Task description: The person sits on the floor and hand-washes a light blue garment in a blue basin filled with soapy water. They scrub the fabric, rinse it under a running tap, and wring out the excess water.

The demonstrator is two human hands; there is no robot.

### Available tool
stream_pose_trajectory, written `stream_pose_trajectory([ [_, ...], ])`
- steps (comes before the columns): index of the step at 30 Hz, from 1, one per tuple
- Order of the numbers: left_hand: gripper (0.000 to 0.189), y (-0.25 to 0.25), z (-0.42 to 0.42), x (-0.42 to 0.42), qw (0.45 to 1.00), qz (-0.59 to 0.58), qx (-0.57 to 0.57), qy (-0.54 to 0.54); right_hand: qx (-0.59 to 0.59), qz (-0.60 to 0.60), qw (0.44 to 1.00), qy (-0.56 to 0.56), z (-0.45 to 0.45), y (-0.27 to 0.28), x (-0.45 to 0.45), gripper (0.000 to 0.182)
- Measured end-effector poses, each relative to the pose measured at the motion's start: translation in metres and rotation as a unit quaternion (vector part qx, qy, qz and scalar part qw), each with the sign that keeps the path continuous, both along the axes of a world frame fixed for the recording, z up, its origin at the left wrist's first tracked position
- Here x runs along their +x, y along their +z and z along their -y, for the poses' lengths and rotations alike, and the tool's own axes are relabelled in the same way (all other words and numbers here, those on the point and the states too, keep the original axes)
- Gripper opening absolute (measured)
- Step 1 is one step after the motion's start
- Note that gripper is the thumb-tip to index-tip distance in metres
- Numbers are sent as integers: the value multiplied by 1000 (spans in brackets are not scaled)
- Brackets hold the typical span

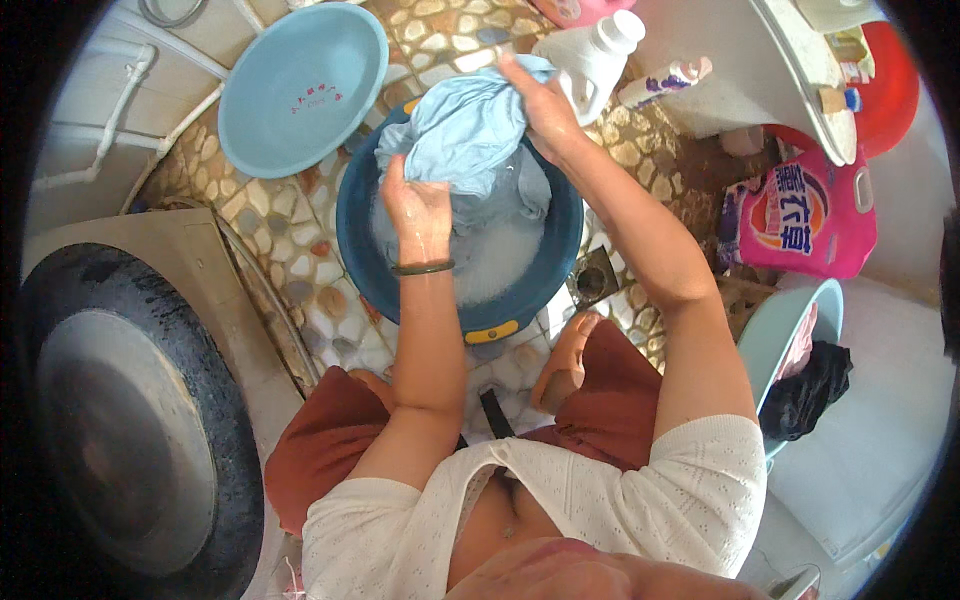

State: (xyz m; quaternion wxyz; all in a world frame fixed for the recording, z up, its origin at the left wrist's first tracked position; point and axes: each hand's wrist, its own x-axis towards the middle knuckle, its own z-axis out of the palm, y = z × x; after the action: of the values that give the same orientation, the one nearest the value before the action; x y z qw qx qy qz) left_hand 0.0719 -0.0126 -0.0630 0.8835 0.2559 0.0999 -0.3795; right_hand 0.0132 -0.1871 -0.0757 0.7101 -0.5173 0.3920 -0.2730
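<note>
Both hands hold a wet light-blue cloth (465, 127) over a dark blue plastic basin (351, 232) on the floor. My left hand (416, 202) grips the cloth's near left side, and a dark bangle (422, 268) circles that wrist. At the far right end, my right hand (544, 109) has the bunched fabric between thumb and fingers. Below, cloudy suds (495, 259) fill the basin, with grey-blue fabric (517, 187) partly sunk in them. A yellow handle (492, 332) marks the basin's near rim.
An empty-looking light-blue basin (307, 90) rests at the upper left, near white pipes (112, 112). A white jug (600, 60) stands behind my right hand. Right of the dark basin are a floor drain (594, 279), a pink detergent bag (817, 217) and a pale tub (757, 330) holding clothes. A front-loading washer (135, 420) is at left.
</note>
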Motion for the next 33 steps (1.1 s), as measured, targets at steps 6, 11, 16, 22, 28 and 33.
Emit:
stream_pose_trajectory([
  [6,90,27,0,-10,973,-128,15,-193,-467,71,870,141,-67,76,-24,25],
  [11,37,-29,-8,11,975,-40,-19,-217,-623,107,708,313,-153,62,-64,30],
  [16,12,-24,6,-26,996,-25,75,-49,-662,-72,724,180,-84,45,-32,21],
  [22,17,-57,-9,-23,995,-67,-27,-70,-619,-44,763,183,-111,49,-25,21],
  [28,15,-8,-5,-25,996,-58,56,-39,-581,-97,797,132,-79,40,-17,24],
  [33,27,-27,-11,-29,905,383,184,19,-603,-164,765,159,-77,23,-16,34],
])
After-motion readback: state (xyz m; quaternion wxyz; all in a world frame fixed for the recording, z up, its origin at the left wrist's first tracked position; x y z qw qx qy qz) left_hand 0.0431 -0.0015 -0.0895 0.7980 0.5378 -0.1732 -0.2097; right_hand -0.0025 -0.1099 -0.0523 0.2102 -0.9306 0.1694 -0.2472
